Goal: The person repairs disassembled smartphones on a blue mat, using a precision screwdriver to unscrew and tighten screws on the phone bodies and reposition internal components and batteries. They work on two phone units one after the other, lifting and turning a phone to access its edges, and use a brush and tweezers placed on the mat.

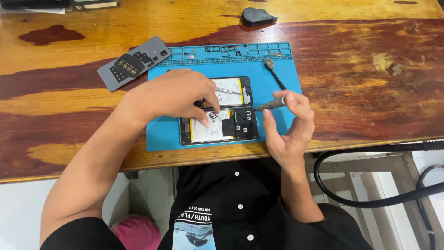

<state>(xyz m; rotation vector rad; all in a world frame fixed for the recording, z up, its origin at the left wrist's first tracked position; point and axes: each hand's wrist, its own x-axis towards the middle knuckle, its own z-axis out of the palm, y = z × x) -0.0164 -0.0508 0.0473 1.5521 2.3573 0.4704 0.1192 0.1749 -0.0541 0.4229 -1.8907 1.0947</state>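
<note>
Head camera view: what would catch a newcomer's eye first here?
First, two opened phones lying side by side on a blue work mat on a streaked wooden table. The left hand presses on them while the right hand holds a slim metal tool. A grey back cover lies up left.

Bright, even light from overhead, no dimness anywhere. Lacquered wooden counter (370,69) throws a soft sheen across its far edge and pale grain. Shadows weak and short: a thin dark rim under the left hand (178,95) on the blue repair mat (159,134), another beside the right hand (289,125). White battery labels of the opened phones (219,122) nearly blown out. Focus sharp at centre; small parts in the mat's tray too fine to resolve. Wide-angle bend at the margins: the counter's near edge bows. White floor below overexposed; black shirt (245,208) loses detail.
</note>
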